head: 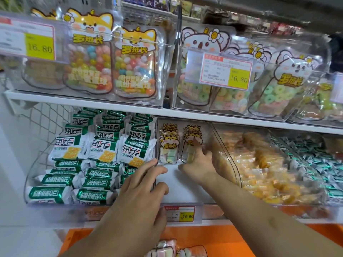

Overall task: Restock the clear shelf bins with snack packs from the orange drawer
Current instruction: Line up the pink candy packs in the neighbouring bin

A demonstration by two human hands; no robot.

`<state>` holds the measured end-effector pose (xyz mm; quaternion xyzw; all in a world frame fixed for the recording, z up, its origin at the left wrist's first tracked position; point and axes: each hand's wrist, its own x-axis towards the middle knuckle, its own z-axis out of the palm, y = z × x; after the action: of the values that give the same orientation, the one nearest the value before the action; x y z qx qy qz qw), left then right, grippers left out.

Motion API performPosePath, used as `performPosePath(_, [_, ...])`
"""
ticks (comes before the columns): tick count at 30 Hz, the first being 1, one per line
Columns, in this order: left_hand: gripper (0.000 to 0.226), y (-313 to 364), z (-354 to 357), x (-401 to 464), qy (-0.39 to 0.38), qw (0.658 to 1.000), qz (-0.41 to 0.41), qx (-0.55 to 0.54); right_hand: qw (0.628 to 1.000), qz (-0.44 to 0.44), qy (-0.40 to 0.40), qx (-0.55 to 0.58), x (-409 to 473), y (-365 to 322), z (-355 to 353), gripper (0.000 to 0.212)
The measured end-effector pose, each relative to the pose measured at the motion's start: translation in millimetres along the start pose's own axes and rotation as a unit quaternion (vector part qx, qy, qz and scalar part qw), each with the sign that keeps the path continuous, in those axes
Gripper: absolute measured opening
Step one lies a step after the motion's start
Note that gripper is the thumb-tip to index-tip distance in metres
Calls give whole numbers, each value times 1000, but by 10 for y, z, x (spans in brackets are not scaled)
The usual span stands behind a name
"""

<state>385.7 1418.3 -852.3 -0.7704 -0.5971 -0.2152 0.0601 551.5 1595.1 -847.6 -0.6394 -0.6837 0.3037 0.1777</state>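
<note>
At the lower shelf's left end, a clear bin (37,173) is packed with green-and-white biscuit packs (104,147). The left hand (141,184) rests with straight, spread fingers on that bin's right wall. The middle bin (185,188) holds two rows of snack packs (168,145) standing upright at its back. The right hand (198,164) reaches in, fingers around the right row's front pack (191,149). Further right, another bin (278,164) holds orange sweets. Below the shelf's front edge, the orange drawer (213,238) holds more packs (193,251).
</note>
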Motion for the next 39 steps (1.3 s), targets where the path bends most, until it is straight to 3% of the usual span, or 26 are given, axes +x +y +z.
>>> performPosePath(6, [16,15,-19,8,-10,1000,-5,3,1000,-2,-8,13,2,-17,16,108])
performPosePath(13, [18,22,-36,6,-18,1000,-8,0,1000,12,-12,-13,-43,11,43,91])
performPosePath(22, [22,9,-29,16,-29,1000,-10,6,995,74,36,-56,217,-104,122,102])
performPosePath(29, [22,5,-3,24,-34,999,-13,22,991,73,77,-85,227,-163,125,88])
performPosePath(39, [22,29,-67,18,-61,998,-28,-9,992,48,82,-84,193,-75,131,100])
